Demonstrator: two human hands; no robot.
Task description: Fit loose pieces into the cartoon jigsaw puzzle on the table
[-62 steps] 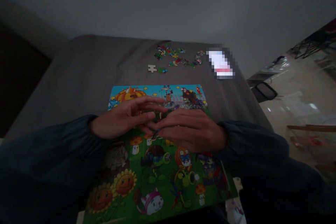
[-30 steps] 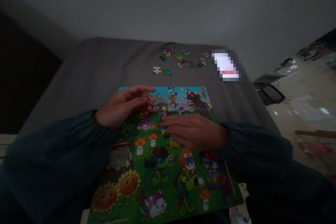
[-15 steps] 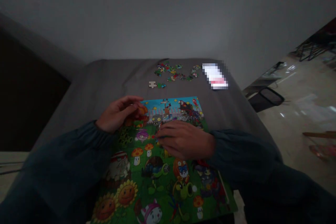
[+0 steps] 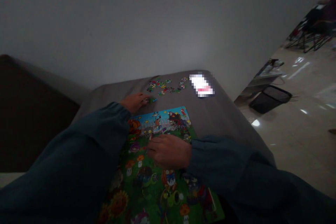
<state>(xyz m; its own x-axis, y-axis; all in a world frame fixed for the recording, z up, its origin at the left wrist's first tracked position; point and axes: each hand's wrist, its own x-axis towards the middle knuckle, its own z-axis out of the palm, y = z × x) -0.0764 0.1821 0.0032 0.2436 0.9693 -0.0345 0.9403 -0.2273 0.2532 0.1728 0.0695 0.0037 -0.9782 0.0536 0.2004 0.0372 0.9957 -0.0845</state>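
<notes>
A jigsaw puzzle (image 4: 157,185) with cartoon plants and zombies lies in front of me. Beyond its upper left corner my left hand (image 4: 134,103) reaches out, fingers extended, fingertips at a small puzzle piece (image 4: 145,101). They partly cover that piece; whether they pinch it does not show. A green and blue puzzle piece (image 4: 152,100) lies just right of it. Over the upper middle of the puzzle rests my right hand (image 4: 169,151), knuckles up, fingers bent and together. Its fingertips point left and down, and what they may hold is hidden.
Loose puzzle pieces (image 4: 164,86) are scattered farther back on the grey cloth-covered table (image 4: 217,119). A phone (image 4: 201,84) with a bright, blurred screen lies at the back right. Behind stands a plain wall (image 4: 141,24). A black mesh basket (image 4: 270,99) is on the floor at right.
My left hand has left the puzzle's upper left corner and stretched forward to the two separate pieces. My right hand stays over the puzzle. The camera view has shifted.
</notes>
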